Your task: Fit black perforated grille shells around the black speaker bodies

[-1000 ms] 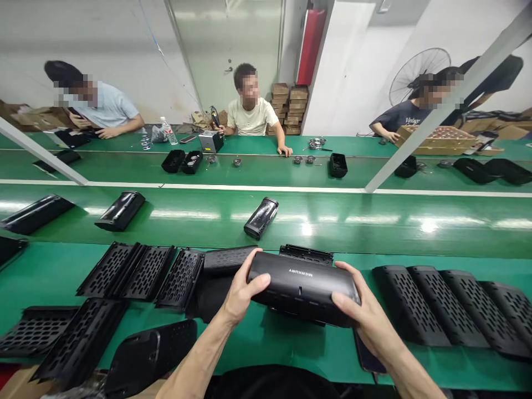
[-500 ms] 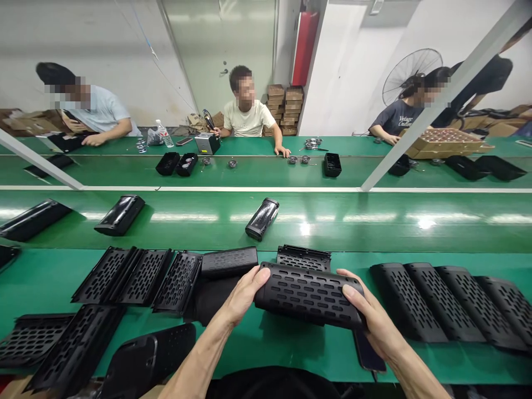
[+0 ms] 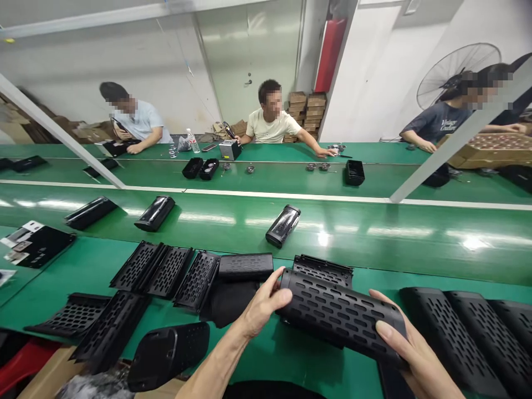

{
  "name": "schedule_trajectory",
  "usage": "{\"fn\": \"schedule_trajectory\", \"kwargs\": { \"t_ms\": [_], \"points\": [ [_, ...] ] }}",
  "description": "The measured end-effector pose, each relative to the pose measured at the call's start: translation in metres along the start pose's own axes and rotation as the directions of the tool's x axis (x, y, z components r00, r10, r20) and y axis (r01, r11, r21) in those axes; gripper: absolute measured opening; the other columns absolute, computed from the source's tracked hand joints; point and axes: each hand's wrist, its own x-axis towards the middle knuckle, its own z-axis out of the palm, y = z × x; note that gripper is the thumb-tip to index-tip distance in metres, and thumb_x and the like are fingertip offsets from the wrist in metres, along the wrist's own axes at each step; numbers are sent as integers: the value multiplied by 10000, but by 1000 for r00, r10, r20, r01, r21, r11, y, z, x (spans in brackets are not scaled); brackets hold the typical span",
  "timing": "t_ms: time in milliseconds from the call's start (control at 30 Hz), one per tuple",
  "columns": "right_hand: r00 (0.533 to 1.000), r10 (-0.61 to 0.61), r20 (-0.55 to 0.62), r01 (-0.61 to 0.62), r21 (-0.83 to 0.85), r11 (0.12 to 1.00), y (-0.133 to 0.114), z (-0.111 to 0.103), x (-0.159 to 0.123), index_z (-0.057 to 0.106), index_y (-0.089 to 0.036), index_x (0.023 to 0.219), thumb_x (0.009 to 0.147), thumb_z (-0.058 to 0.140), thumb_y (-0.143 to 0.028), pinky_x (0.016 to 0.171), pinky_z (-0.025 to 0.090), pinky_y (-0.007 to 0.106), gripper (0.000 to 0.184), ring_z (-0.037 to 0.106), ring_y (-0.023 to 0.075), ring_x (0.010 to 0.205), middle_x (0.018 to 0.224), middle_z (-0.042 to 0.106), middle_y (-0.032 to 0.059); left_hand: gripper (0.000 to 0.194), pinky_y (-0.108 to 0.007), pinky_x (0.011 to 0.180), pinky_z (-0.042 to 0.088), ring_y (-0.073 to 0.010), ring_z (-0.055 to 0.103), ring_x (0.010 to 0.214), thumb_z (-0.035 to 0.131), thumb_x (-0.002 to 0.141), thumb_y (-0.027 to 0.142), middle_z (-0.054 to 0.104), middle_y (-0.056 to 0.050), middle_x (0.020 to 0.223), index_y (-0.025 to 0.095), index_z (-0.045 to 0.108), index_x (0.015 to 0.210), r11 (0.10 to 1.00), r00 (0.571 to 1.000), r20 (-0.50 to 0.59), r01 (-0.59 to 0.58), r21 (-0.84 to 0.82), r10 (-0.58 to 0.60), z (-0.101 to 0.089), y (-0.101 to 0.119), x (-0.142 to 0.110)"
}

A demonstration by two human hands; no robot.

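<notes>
Between left hand (image 3: pixel 261 311) and right hand (image 3: pixel 417 348), black case (image 3: pixel 338 310), slotted (underside hidden)

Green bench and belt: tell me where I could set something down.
Near bench: a bare patch lies below the held casing, between the forearms. Belt: bare from the central glossy unit to the right edge of view. Crowded: perforated panels at left, slanted casings at right.

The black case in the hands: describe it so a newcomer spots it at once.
Start at the near green table, strewn with black parts. Over its front part, look for a long black case, its face covered in rows of slots. Unlike the slotted cases lying to its right, it is held, left hand at one end, right hand at the other.
</notes>
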Motion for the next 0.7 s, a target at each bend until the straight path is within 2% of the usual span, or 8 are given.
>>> {"fn": "schedule_trajectory", "kwargs": {
  "t_ms": [67, 133, 267, 433, 567, 700],
  "points": [
    [1000, 22, -12, -22, 12, 1000, -6, 1, -1, 432, -312, 1563, 851, 716, -651, 1129, 487, 497, 838, 573, 386, 1370, 1465, 648, 105, 968, -489, 1221, 372, -364, 487, 1455, 802, 835, 514, 547, -121, 1571, 225, 350, 1640, 999, 998, 57, -7, -47, 10, -1, 1, 0],
    [999, 36, -29, -36, 12, 999, -11, 1, -1, 436, -289, 1565, 850, 716, -653, 1122, 497, 499, 850, 572, 393, 1370, 1461, 650, 116, 990, -496, 1219, 377, -372, 491, 1453, 810, 823, 508, 547, -132, 1569, 209, 343, 1643, 998, 996, 75, -41, -53, 45, 0, 3, 2],
    [999, 50, -21, -50, -1, 999, -14, 0, 2, 440, -284, 1564, 846, 714, -666, 1116, 508, 490, 858, 575, 396, 1368, 1493, 626, 113, 973, -520, 1198, 399, -393, 558, 1379, 786, 812, 556, 626, -138, 1480, 183, 394, 1620, 998, 998, 14, -64, 15, 64, 8, 7, 6],
    [997, 83, -4, -82, 44, 996, -12, -3, 10, 462, -273, 1549, 859, 712, -641, 1120, 509, 492, 821, 587, 390, 1357, 1484, 634, 111, 979, -515, 1164, 434, -393, 585, 1330, 763, 808, 597, 650, -121, 1437, 203, 387, 1622, 994, 999, -39, -22, 104, 26, 12, 9, 11],
    [995, 95, -23, -93, 72, 993, -8, -6, 17, 560, -268, 1494, 842, 732, -634, 1124, 509, 481, 768, 560, 396, 1384, 1459, 656, 96, 951, -507, 1137, 452, -380, 622, 1253, 740, 827, 616, 718, -109, 1291, 195, 404, 1610, 983, 997, -80, -1, 185, 16, 12, 9, 15],
    [997, 77, -16, -78, -31, 996, -1, -19, 28, 668, -275, 1401, 831, 727, -661, 1143, 486, 492, 691, 568, 408, 1372, 1407, 695, 86, 895, -482, 1115, 459, -365, 628, 1214, 708, 854, 639, 723, -108, 1263, 189, 449, 1583, 965, 993, -113, -10, 260, 40, 15, 12, 23]
  ]
}}
